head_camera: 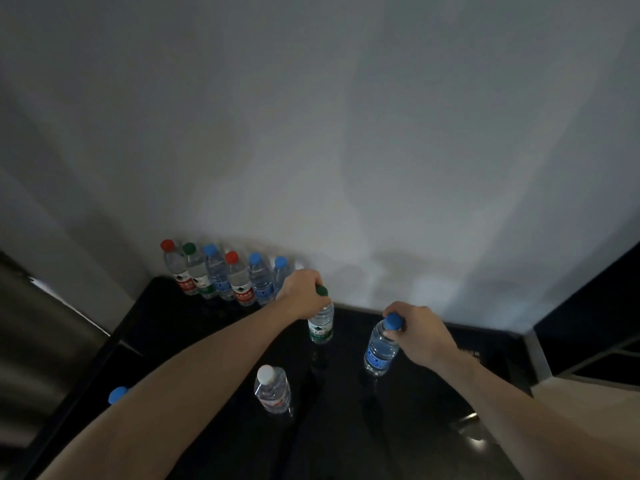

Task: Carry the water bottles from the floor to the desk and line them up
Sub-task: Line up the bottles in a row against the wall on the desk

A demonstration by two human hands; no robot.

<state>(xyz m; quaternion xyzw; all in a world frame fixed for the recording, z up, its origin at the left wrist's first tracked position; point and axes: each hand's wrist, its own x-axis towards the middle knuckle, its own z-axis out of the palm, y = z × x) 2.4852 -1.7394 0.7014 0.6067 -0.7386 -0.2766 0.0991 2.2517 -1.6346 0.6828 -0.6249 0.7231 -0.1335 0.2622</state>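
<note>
Head view. Black desk (214, 344) against a pale wall (346, 133). Left hand (302, 292) grips the neck of a green-capped bottle (321, 325), upright, its base at the desk surface; actual contact unclear. Right hand (420, 329) grips a blue-capped bottle (381, 348) at the cap, tilted. Row of six bottles (221, 275) stands along the wall at the desk's back left, caps red, green, blue, red, blue, blue. White-capped bottle (273, 393) stands alone, nearer. Another blue cap (117, 395) peeks from behind the left forearm.

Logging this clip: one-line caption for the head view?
Left hand and right hand each grip a bottle by the neck beside six bottles lined along the wall.
</note>
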